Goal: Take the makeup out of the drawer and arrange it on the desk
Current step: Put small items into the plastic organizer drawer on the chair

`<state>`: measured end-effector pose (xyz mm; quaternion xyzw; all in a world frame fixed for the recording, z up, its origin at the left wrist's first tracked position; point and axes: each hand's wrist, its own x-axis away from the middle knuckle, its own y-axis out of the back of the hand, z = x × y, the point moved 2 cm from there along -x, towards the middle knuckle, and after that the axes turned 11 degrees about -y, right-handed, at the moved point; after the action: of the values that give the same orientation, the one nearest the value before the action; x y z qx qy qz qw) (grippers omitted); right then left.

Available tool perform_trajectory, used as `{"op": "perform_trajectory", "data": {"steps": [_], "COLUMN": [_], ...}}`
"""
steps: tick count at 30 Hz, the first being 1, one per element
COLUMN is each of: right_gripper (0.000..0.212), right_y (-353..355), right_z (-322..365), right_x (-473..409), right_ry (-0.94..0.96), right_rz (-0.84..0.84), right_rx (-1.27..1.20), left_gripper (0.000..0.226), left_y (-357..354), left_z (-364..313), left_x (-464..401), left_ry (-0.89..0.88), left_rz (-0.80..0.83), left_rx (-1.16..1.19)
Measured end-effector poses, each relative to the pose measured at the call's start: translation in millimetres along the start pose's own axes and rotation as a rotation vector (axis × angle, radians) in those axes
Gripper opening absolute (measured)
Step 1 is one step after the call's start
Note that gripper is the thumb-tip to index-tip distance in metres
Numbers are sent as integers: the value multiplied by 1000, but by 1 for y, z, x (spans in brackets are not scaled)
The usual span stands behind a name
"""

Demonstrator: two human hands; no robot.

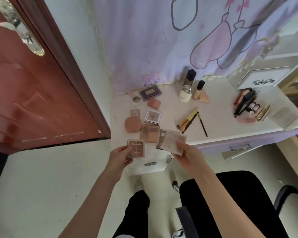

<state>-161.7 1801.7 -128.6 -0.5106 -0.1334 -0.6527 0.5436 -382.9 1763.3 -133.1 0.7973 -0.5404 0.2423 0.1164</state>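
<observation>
Left hand (118, 156) pinches a small palette (136, 148) off the tabletop (218, 121) front edge. Right hand (187, 152) grips a clear palette (173, 141) above that edge; bare room lies right of the brushes (187, 122).

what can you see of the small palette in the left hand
The small palette is a squarish, flat case with a clear plastic-looking lid over four pinkish-brown pans. Pale script lettering runs across its top, more lettering lower down, too blurred to read. It looks closed and is held face up, slightly tilted, in front of the desk's near edge. The left hand grips its left side, thumb on the lid. It appears to touch nothing else.
</observation>
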Motion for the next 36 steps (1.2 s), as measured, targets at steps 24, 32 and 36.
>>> {"op": "perform_trajectory", "data": {"steps": [24, 32, 36], "right_gripper": [31, 33, 47], "right_y": [-82, -97, -98], "right_z": [58, 59, 65], "right_x": [-139, -135, -124], "right_ry": [-12, 53, 67], "right_rz": [-507, -483, -488], "right_rx": [515, 761, 941], "left_gripper": [27, 35, 38], "left_y": [13, 6, 5], "left_z": [-55, -59, -67], "left_x": [-226, -223, -220], "left_ry": [-99, -151, -149], "left_rz": [-178, 35, 134], "left_rx": [-594, -828, -1017]}}
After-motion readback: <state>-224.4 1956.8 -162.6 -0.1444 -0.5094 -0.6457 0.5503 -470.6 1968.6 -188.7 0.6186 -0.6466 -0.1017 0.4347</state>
